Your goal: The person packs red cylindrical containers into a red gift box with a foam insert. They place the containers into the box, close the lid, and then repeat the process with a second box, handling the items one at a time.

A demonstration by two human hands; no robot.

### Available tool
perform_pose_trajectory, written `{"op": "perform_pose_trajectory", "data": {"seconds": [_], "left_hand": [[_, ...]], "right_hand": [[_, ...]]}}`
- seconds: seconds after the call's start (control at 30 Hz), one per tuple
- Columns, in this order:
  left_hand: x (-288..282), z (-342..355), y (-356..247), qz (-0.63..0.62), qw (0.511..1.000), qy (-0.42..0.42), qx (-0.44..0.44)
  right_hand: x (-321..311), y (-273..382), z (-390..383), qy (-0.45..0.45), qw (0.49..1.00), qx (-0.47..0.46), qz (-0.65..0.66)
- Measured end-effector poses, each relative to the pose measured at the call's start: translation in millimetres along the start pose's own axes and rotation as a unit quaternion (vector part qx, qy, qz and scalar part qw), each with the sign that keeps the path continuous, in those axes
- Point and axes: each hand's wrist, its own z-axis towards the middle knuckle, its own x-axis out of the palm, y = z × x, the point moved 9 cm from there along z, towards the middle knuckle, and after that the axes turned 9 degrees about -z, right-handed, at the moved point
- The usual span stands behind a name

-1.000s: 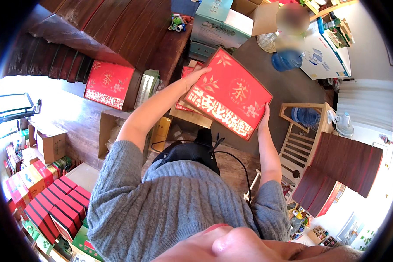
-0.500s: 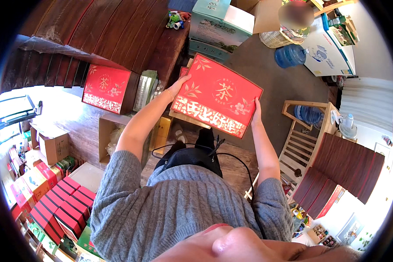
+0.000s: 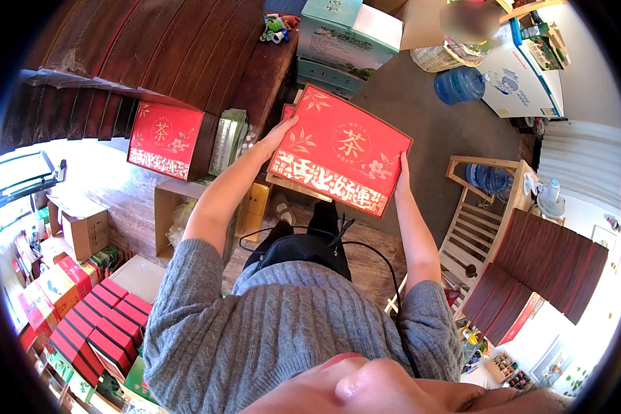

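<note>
Between my two hands is a flat red gift box [image 3: 338, 148] with gold leaves, a pale flower and a white lettered band, held tilted with its decorated face toward me. My left hand [image 3: 280, 135] grips its left edge, fingers mostly hidden behind it. My right hand [image 3: 403, 175] closes on the right edge, its thumb showing on the front. A wooden surface shows just under the box's lower edge. To the left, a matching red box [image 3: 162, 140] stands on its side beside a row of dark brown boxes [image 3: 165, 48].
An open cardboard carton [image 3: 169, 221] stands left of my legs. Stacked red boxes [image 3: 110, 321] fill the lower left. Green-white cartons [image 3: 345, 38] stand ahead. A blue water bottle [image 3: 459, 87] lies on the floor near a white box [image 3: 521, 76]; a slatted wooden rack [image 3: 469, 238] is at right.
The red gift box and both my hands have shifted very slightly left. My grip on it looks the same.
</note>
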Motion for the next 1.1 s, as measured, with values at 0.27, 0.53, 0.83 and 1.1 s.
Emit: {"op": "perform_pose_trajectory", "data": {"seconds": [0.27,0.53,0.83,1.1], "left_hand": [[-11.6,-3.2,-3.2,0.026,0.993,-0.085,0.078],[-32.7,5.3,-5.3,0.077,0.978,-0.141,0.131],[-62.5,10.2,-1.0,0.214,0.945,-0.219,0.116],[-98.0,-30.9,60.8,0.195,0.970,-0.141,-0.022]], "right_hand": [[-4.4,-9.5,-3.1,-0.030,0.999,0.020,-0.008],[-30.5,-29.7,15.0,-0.089,0.995,0.026,-0.031],[-48.5,-46.1,27.6,-0.098,0.993,0.027,-0.059],[-28.6,-115.8,-65.1,0.048,0.982,0.163,0.082]]}}
